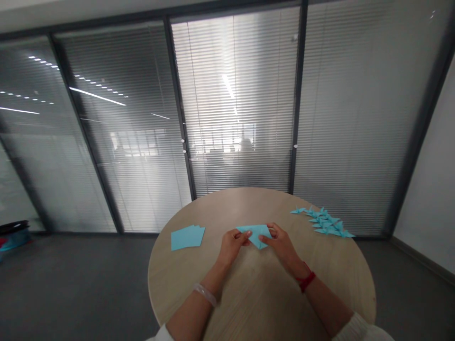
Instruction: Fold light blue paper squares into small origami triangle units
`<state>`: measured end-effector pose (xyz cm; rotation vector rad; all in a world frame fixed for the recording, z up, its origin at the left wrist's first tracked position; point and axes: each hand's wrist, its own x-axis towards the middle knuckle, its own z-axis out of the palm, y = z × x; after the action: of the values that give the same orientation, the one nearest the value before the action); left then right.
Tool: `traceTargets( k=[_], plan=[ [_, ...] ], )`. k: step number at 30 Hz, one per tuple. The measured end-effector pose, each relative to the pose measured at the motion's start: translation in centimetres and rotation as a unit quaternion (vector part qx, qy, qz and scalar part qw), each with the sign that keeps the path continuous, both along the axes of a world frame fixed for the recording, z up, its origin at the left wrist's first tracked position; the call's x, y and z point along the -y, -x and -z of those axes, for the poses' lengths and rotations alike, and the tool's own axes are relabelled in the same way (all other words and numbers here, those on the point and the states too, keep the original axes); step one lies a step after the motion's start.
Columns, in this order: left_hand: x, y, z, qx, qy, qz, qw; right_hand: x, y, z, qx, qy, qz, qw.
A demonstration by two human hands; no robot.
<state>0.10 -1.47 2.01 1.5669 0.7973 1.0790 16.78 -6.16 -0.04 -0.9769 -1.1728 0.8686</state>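
A folded sheet of light blue origami paper is held just above the middle of the table, its lower end coming to a point. My left hand pinches its left side, thumb on top. On the right side, my right hand grips the paper between thumb and fingers. Left of my hands lies a small stack of flat blue paper sheets. Several folded blue paper cranes are grouped in rows near the right edge of the table.
The round wooden table stands before a glass partition with blinds. A dark and blue bag-like item sits on the grey floor at the far left. A white wall rises on the right.
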Motion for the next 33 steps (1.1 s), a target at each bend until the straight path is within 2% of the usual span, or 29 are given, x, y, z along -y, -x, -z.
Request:
traceTargets(
  k=[5,9,12,18,24,33],
  plan=[
    [0.1,-0.2,0.5,-0.03,0.021,0.051,0.998,-0.1,-0.1,0.2,0.006,-0.005,0.014,1.0],
    [0.3,0.3,0.3,-0.089,-0.06,0.018,0.994,-0.4,-0.1,0.6,0.003,0.0,-0.01,1.0],
    [0.4,0.7,0.0,-0.144,-0.136,-0.017,0.98,-0.4,-0.1,0.8,-0.004,0.012,-0.034,0.999],
    [0.1,0.6,0.3,-0.149,-0.108,0.022,0.983,0.0,0.0,0.3,-0.008,0.009,-0.027,1.0],
    [-0.5,0.4,1.1,-0.196,-0.162,0.019,0.967,0.3,0.1,0.1,-0.017,0.011,-0.034,0.999],
    [-0.1,0.6,0.2,-0.211,-0.254,0.009,0.944,0.0,0.1,0.0,-0.01,0.035,-0.068,0.997]
  ],
)
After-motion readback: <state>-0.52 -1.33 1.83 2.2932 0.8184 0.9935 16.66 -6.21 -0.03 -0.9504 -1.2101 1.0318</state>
